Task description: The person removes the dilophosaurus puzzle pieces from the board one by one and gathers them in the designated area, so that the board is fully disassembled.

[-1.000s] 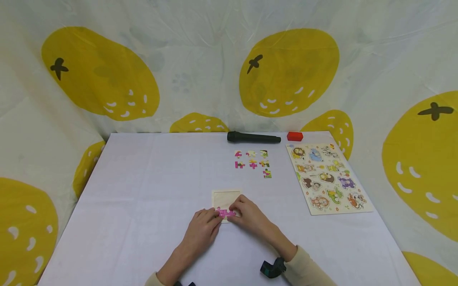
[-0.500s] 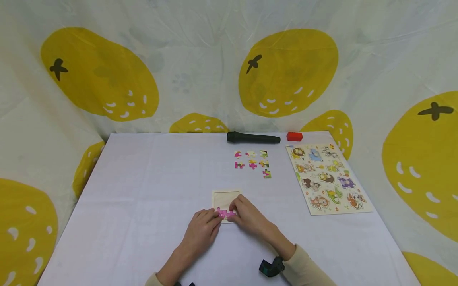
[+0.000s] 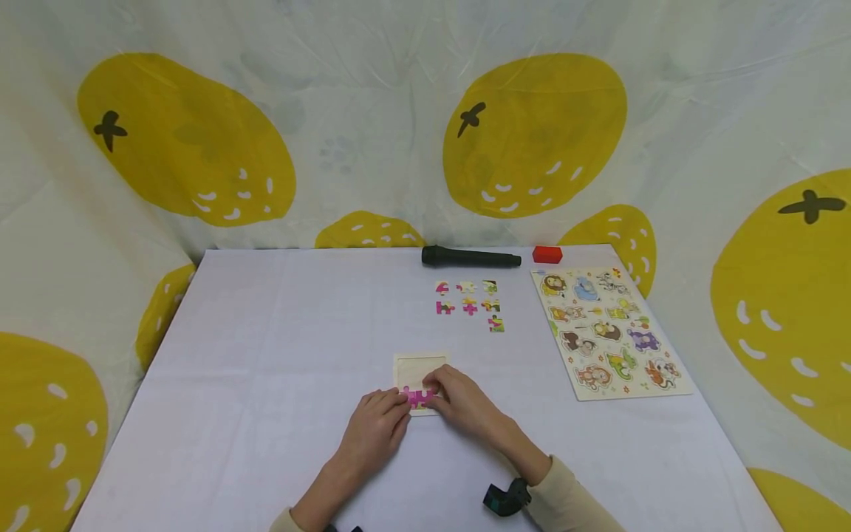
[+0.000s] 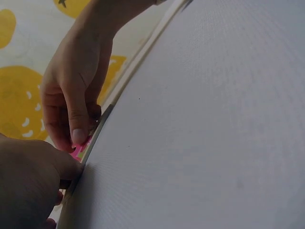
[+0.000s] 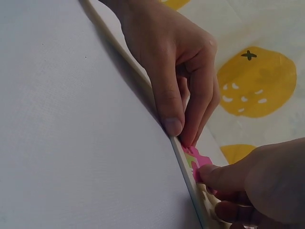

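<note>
A small wooden puzzle tray (image 3: 422, 363) lies on the white table, with pink jigsaw pieces (image 3: 412, 397) along its near side. My left hand (image 3: 376, 426) holds the tray's near left corner, its thumb against the near edge and its fingertips on the pink pieces. At the right side, my right hand (image 3: 468, 404) pinches a pink puzzle piece (image 5: 205, 161) between thumb and forefinger, beside the other pieces. In the left wrist view the right thumb and fingertips meet on pink (image 4: 81, 149). The fingers cover part of the row in the head view.
Several loose jigsaw pieces (image 3: 469, 305) lie in rows beyond the tray. A black microphone-shaped object (image 3: 470, 257) and a red block (image 3: 547, 255) sit at the table's far edge. To the right lies an animal puzzle board (image 3: 608, 336). A curtain printed with yellow fruit surrounds the table.
The right hand has shifted slightly left, bringing the pink piece at its fingertips closer to the others. My left hand stays in place; the loose pieces have not moved.
</note>
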### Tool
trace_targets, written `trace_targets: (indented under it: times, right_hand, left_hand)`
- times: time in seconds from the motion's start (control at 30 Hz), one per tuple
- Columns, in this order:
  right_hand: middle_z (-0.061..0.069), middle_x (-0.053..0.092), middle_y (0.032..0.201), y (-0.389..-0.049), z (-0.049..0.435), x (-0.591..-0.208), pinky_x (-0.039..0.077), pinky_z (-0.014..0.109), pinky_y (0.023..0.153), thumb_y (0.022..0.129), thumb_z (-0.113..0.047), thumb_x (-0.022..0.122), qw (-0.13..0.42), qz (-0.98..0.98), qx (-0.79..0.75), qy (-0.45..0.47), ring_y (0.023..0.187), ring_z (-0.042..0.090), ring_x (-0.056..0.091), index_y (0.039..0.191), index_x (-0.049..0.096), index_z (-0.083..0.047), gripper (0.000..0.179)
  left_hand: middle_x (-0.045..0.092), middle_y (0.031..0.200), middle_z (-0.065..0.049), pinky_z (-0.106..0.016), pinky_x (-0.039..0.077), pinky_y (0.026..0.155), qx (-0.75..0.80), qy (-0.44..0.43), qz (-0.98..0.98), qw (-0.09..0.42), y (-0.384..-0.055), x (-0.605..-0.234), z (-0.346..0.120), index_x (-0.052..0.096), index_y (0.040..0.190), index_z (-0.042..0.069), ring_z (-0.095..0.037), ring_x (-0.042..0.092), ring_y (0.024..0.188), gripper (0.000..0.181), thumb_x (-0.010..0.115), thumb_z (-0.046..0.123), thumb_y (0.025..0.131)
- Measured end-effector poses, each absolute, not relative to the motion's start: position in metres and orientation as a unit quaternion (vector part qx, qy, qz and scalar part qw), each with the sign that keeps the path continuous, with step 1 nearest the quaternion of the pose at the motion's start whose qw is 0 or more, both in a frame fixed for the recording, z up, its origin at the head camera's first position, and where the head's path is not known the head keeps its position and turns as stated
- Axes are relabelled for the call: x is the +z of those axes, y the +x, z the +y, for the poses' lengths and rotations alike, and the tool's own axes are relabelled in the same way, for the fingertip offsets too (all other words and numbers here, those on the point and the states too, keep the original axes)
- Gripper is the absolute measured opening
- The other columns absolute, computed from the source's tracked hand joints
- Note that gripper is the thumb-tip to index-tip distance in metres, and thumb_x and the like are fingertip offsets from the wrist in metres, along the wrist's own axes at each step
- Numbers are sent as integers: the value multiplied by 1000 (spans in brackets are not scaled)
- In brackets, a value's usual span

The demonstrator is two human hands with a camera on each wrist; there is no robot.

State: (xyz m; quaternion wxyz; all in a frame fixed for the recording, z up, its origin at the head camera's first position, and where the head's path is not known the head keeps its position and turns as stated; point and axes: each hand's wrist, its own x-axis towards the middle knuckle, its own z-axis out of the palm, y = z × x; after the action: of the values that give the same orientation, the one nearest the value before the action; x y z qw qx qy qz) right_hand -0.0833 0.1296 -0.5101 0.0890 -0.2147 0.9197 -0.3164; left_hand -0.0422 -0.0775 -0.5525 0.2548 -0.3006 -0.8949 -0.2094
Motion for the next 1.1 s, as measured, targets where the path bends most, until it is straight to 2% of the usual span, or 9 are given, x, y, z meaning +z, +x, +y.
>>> trace_targets:
  times: [0.2, 0.37, 0.8, 1.1]
  right_hand:
    - [-5, 63, 96, -84, 133, -510, 50, 20, 73, 93, -15, 71, 80, 913, -323, -236, 81, 5, 52, 104, 70, -14, 12]
    - [-3, 70, 99, -86, 136, -510, 53, 22, 76, 93, -10, 70, 72, 905, -339, -246, 83, 6, 56, 105, 71, -13, 13]
    - [-7, 69, 92, -106, 152, -503, 50, 19, 71, 92, -16, 72, 54, 910, -373, -175, 78, 7, 55, 104, 71, -15, 12]
    - [-3, 70, 95, -129, 169, -502, 50, 20, 72, 93, -15, 71, 29, 918, -366, -152, 81, 10, 56, 106, 72, -13, 13]
  left_hand:
    - [75, 101, -3, -44, 55, 89, -211, -302, -893, 258, -43, -554, -78, 79, 96, 8, -25, 71, 102, 19, 82, 14, 77]
    - [75, 102, -3, -44, 54, 89, -207, -304, -894, 256, -43, -554, -78, 79, 96, 9, -25, 70, 103, 19, 81, 14, 78]
    - [76, 103, -1, -43, 55, 91, -207, -301, -899, 243, -42, -550, -79, 79, 97, 10, -23, 70, 104, 19, 82, 16, 79]
    - [76, 102, -2, -43, 55, 89, -206, -304, -897, 248, -42, -551, -79, 79, 96, 10, -24, 70, 103, 20, 83, 14, 77]
